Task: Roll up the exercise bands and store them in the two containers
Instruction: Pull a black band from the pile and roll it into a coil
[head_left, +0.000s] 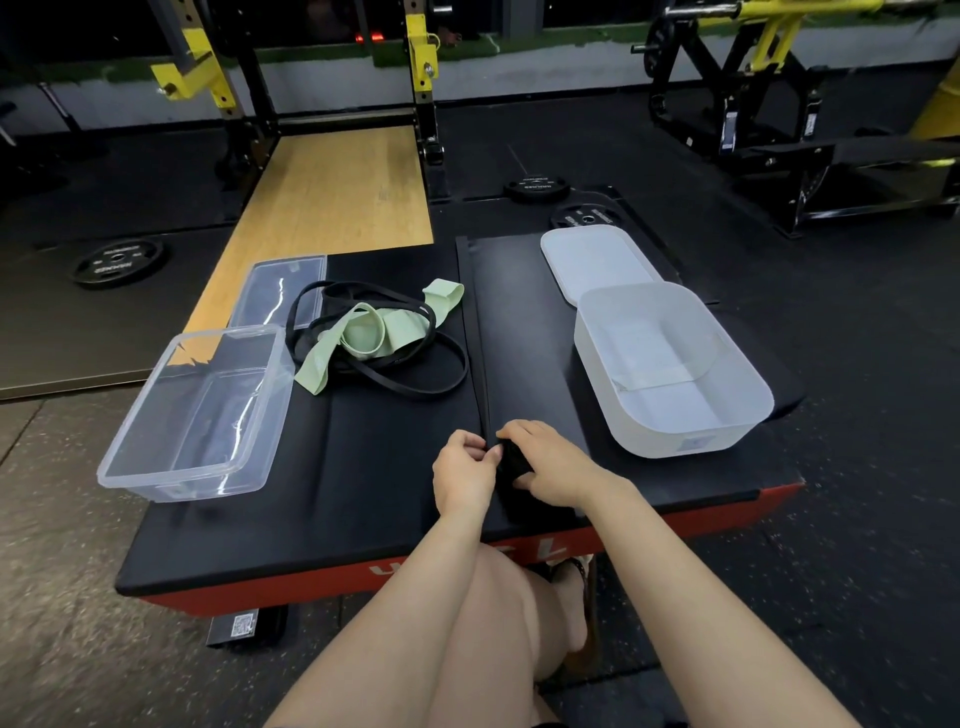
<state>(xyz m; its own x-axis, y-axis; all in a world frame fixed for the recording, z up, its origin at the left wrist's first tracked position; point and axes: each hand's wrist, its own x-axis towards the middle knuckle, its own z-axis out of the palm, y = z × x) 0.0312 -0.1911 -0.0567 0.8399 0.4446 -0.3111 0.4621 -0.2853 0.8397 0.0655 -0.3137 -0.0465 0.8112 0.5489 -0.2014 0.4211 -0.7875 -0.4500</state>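
Gym floor and racks lie dark behind a black padded tabletop (363, 467) where the work is going on. At its near edge, the fingers (511, 431) of the right hand (550, 467) are curled over a small black roll (514, 460), the wound-up start of a black band (475, 322) whose free length runs straight away from the person across the tabletop. The left hand (462, 473) sits touching the roll on its other side, fingers bent inward and pinching the band at the edge of the coil, so both hands grip the same band.

Further out, to the left of the stretched band, a loose heap waits: a pale green band (363, 338) tangled with thin black loops (415, 374). How many black bands are in that tangle I cannot tell.

At the left edge stands a clear box (130, 467), with its clear lid (244, 301) lying flat behind it. On the right stands a white box (748, 415), its white lid (587, 260) propped behind. Both boxes appear to hold no bands.

By my reading the task is near its start: one band is partly rolled, most of its length is still flat, the heap is untouched, and nothing is stored yet.
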